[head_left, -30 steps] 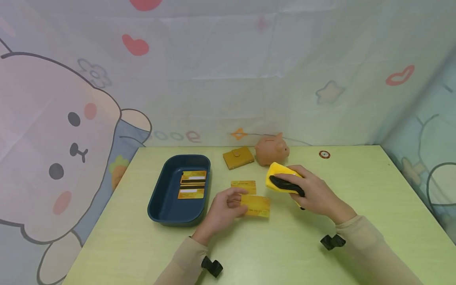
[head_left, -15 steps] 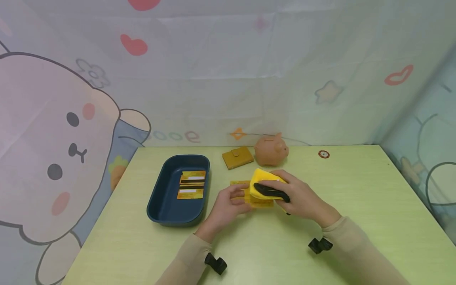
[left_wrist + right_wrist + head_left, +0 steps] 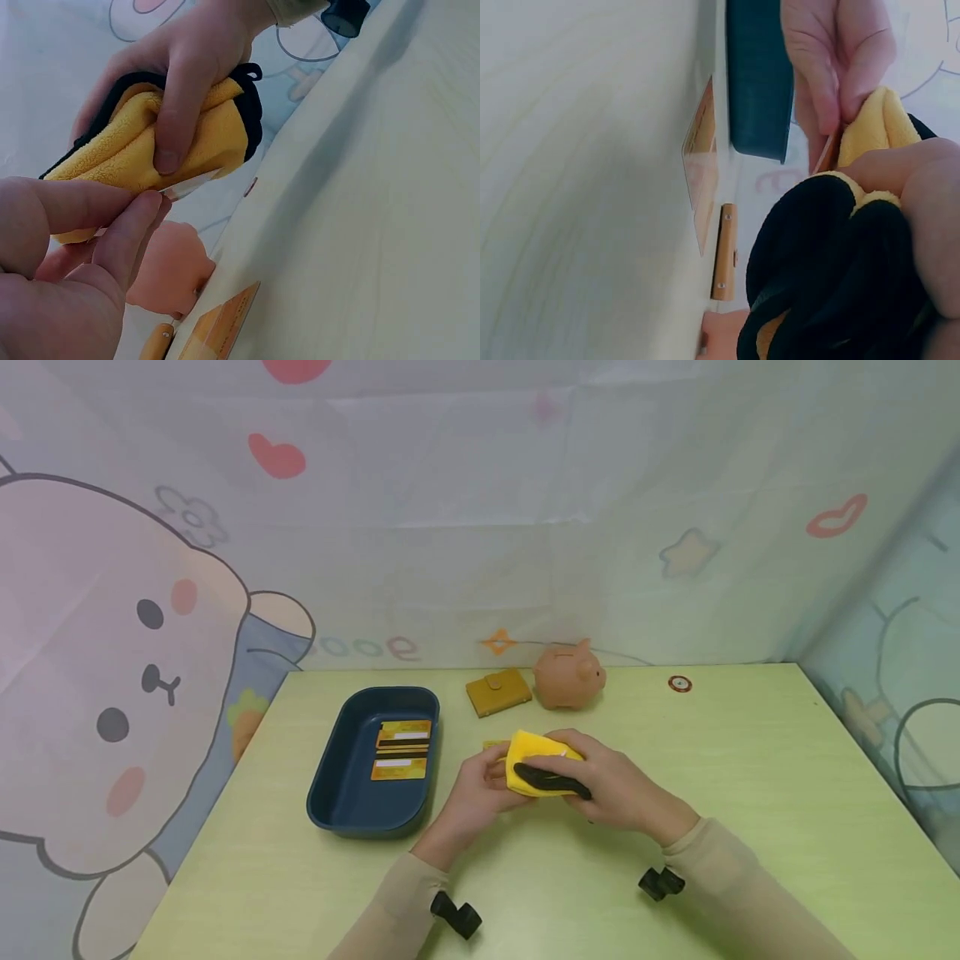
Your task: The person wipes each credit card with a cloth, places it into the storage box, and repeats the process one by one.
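Observation:
A thin card point(image 3: 193, 184) is pinched between the thumb and fingers of my left hand point(image 3: 480, 785), raised off the table. My right hand point(image 3: 611, 781) grips a folded yellow cloth point(image 3: 534, 747) with black edging. In the left wrist view the cloth lies against the card, with the right thumb on the near side; most of the card is hidden. Behind the hands, another gold card point(image 3: 493, 744) rests on the table, mostly covered in the head view. It shows better in the left wrist view, as an orange-gold card point(image 3: 225, 319).
On the left stands a dark blue tray point(image 3: 347, 802) with two gold cards point(image 3: 399, 768) inside. A mustard wallet point(image 3: 498, 693) and a pink piggy bank point(image 3: 567, 677) sit at the back. Farther right lies a small round red-and-white chip point(image 3: 680, 683).
My right hand has moved left with the cloth, bringing it from beside the held card onto it. The card in my left hand, plainly visible before, is now covered in the head view.

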Demonstrator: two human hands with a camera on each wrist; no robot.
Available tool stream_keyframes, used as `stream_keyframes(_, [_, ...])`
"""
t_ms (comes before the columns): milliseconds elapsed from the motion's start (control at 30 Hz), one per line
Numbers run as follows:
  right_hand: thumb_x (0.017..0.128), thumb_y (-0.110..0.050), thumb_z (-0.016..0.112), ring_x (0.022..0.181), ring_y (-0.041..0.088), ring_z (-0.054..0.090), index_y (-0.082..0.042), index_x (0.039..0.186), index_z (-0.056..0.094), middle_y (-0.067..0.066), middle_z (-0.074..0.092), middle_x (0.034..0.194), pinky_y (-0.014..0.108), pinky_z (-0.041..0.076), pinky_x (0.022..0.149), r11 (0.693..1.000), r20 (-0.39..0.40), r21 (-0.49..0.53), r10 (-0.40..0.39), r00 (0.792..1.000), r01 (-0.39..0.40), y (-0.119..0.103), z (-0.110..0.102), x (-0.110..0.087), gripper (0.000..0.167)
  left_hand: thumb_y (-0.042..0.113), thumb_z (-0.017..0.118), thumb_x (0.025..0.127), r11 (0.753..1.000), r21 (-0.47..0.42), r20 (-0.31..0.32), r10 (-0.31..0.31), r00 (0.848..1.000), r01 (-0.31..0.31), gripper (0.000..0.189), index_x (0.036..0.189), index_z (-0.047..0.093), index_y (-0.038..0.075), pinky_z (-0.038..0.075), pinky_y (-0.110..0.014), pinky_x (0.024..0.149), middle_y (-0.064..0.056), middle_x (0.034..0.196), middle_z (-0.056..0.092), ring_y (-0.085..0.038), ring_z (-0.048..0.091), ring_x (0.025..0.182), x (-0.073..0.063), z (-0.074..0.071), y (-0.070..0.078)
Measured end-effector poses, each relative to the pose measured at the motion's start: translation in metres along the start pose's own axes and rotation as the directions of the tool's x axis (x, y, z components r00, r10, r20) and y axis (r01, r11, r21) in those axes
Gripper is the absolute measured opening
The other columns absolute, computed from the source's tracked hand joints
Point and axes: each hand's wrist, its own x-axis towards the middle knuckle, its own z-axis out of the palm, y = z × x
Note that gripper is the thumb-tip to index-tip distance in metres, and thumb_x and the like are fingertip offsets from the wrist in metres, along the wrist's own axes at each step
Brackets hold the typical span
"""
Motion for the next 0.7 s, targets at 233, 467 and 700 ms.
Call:
stream_keyframes(233, [0.081,-0.004,0.088,0.119,0.032,0.062,-0.027,0.139,0.067,0.015,0.057,0.142,0.048,0.061,0.092,0.999,-0.019,-0.044,-0.018,1.0,0.018,-0.001,0.001,0.002,0.066,-0.015,0.077,0.085,1.0,-0.023,-0.023,0.017,1.0,-0.018,0.069,0.148,0.056,0.003,0.063,-0.041,0.092,-0.022,0.136,0.067,-0.03,0.072,0.114,-0.003,-0.001,0.007])
stream_keyframes(467, [0.078,-0.002,0.089,0.12,0.033,0.062,-0.027,0.137,0.068,0.016,0.057,0.141,0.05,0.061,0.095,0.998,-0.033,-0.057,-0.019,0.999,0.017,0.0,-0.004,0.0,0.067,-0.015,0.076,0.085,0.996,-0.09,-0.066,0.004,0.998,-0.01,0.065,0.145,0.059,0.003,0.063,-0.048,0.088,-0.02,0.125,0.07,-0.029,0.074,0.107,-0.006,-0.001,0.013])
stream_keyframes(700, [0.076,0.001,0.089,0.12,0.034,0.062,-0.026,0.137,0.067,0.015,0.057,0.142,0.05,0.061,0.093,0.999,-0.046,-0.042,-0.001,0.999,-0.001,0.006,-0.008,-0.006,0.07,-0.018,0.071,0.086,0.99,-0.138,-0.099,0.011,0.995,-0.025,0.058,0.14,0.063,0.002,0.065,-0.043,0.082,-0.015,0.11,0.071,-0.024,0.077,0.094,-0.008,0.0,0.017])
